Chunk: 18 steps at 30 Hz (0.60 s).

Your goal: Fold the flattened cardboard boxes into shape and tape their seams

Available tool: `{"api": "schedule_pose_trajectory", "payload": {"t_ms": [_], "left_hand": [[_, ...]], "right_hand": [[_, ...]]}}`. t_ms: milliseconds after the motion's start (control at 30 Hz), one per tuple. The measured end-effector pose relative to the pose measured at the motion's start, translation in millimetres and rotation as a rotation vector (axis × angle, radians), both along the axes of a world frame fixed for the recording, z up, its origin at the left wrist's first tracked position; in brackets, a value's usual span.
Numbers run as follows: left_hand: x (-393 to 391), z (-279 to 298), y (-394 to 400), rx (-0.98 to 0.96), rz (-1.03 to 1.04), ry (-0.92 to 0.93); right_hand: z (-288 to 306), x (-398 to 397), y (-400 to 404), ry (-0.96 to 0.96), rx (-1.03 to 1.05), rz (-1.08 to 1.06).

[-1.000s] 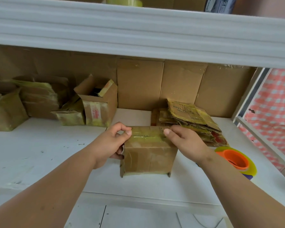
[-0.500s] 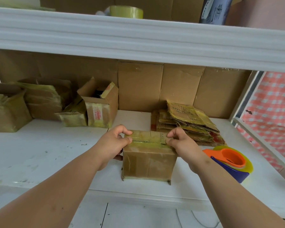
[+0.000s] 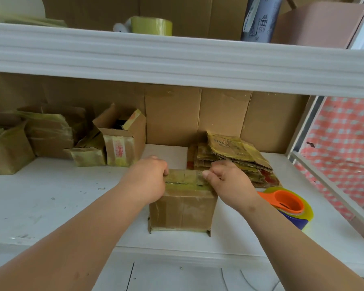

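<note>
I see a brown cardboard box [image 3: 182, 211] with yellow-green tape along its top seam on the white shelf [image 3: 51, 198], and near the shelf's right edge a tape dispenser [image 3: 288, 204] in orange, translucent yellow and dark blue. At the back edge lies a stack of flattened boxes [image 3: 235, 158], brown and yellowish with red patches. On the upper shelf [image 3: 177, 59], also white, I see a yellow-green tape roll [image 3: 151, 25], and to the right a red-and-white checked cloth [image 3: 343, 148].
</note>
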<state>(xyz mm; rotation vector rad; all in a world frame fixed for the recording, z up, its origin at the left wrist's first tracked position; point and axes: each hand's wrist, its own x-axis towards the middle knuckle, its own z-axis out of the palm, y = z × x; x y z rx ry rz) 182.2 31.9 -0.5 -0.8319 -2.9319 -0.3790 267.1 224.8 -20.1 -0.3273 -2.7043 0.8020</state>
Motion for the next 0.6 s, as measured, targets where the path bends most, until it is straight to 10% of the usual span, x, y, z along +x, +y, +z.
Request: {"api": "schedule_pose_trajectory", "payload": {"t_ms": [167, 400, 600], "left_hand": [[5.8, -0.2, 2.0, -0.023, -0.035, 0.085], [4.9, 13.1, -0.8, -0.003, 0.01, 0.02], [2.2, 8.3, -3.9, 0.203, 0.066, -0.05]], "right_hand": [[-11.5, 6.1, 31.9, 0.124, -0.14, -0.165], [-57.2, 28.7, 86.1, -0.536, 0.31, -0.466], [-74.2, 33.1, 102.7, -0.599, 0.331, -0.552]]}}
